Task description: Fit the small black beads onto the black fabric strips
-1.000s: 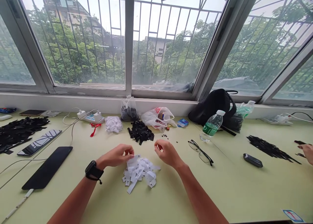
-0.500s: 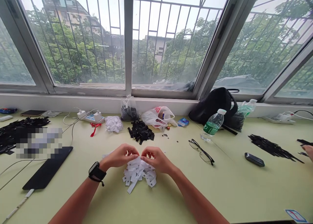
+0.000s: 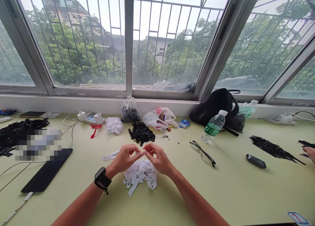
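A loose pile of white fabric strips (image 3: 140, 175) with small dark marks lies on the pale green table (image 3: 172, 199). Just above its far edge, my left hand (image 3: 128, 156) and my right hand (image 3: 157, 157) meet at the fingertips, thumbs and forefingers pinched together. Whatever sits between them is too small to make out. A few more white strips (image 3: 110, 156) lie beside my left hand. Beyond my hands is a heap of black strips (image 3: 141, 133).
Glasses (image 3: 203, 153), a water bottle (image 3: 214, 126) and a dark case (image 3: 256, 161) are to the right. A black tablet (image 3: 48, 170) lies left, near more black strips (image 3: 22, 132). Plastic bags (image 3: 159, 118) line the back. Another person's hand (image 3: 310, 153) shows at the right edge.
My left hand has shifted slightly right and turned, and both hands have lifted a little off the white pile. The white strips beside my left hand show more.
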Action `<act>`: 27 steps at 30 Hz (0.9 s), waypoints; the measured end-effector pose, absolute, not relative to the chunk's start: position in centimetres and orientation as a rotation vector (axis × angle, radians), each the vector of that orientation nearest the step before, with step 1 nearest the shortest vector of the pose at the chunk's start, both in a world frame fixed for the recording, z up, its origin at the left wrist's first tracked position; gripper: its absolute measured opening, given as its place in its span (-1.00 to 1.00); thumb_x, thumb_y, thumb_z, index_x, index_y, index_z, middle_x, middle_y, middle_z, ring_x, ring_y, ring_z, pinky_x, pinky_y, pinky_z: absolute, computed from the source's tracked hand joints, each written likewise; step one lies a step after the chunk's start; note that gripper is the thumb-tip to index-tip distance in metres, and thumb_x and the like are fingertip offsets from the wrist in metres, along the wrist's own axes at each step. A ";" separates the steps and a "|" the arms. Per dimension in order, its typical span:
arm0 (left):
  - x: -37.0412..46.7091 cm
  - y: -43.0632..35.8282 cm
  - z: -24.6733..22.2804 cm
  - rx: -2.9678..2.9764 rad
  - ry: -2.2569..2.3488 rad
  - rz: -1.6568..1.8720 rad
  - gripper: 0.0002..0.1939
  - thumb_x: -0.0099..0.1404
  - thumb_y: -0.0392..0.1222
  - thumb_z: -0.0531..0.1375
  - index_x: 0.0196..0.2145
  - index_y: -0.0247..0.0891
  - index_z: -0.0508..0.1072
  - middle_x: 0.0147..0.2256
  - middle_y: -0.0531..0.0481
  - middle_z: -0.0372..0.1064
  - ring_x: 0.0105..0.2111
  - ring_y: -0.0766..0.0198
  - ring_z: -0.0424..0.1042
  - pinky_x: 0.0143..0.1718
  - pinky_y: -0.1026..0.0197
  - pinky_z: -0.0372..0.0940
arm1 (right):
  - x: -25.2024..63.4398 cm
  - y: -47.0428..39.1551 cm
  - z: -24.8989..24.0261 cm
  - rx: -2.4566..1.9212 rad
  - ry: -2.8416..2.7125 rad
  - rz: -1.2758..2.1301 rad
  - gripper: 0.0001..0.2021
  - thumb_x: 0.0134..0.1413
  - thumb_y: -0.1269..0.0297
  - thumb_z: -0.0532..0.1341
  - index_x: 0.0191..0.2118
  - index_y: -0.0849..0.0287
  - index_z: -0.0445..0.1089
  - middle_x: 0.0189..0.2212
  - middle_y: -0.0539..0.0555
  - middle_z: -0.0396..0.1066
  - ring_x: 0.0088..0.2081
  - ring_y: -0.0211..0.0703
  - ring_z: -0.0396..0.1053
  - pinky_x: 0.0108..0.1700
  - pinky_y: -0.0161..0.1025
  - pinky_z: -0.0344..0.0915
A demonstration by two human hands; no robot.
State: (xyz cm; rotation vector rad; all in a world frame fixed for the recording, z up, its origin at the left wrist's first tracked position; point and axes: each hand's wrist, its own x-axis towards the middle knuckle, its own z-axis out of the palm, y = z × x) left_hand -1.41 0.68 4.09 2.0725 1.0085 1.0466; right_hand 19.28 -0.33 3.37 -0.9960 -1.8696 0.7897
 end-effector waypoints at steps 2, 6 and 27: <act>-1.2 0.7 3.8 2.018 1.030 1.099 -0.63 0.34 0.08 0.25 -0.42 -0.27 0.59 -0.55 0.06 0.31 -0.50 0.32 0.08 -0.45 0.26 0.02 | 19.4 -0.4 3.5 -1.019 -1.822 0.747 -0.86 0.24 0.23 0.22 -0.16 0.16 0.36 -0.30 0.03 0.39 -0.35 -0.22 0.31 -0.31 -0.28 0.29; -0.8 0.8 3.4 1.885 0.971 1.184 -0.68 0.29 0.06 0.31 -0.37 -0.28 0.62 -0.52 0.03 0.38 -0.50 0.34 0.10 -0.47 0.27 0.01 | 19.6 -0.5 3.6 -1.030 -1.841 0.762 -0.80 0.24 0.24 0.22 -0.04 0.12 0.37 -0.20 0.06 0.42 -0.29 -0.20 0.35 -0.30 -0.28 0.32; -0.2 -0.1 3.8 1.920 1.041 1.142 -0.70 0.37 0.00 0.22 -0.24 -0.28 0.64 -0.42 -0.01 0.50 -0.48 0.34 0.19 -0.45 0.30 0.11 | 19.1 -1.1 2.5 -1.171 -2.059 -0.001 -0.88 0.35 0.28 0.12 -0.25 0.15 0.32 -0.33 0.03 0.37 -0.34 -0.20 0.33 -0.28 -0.26 0.18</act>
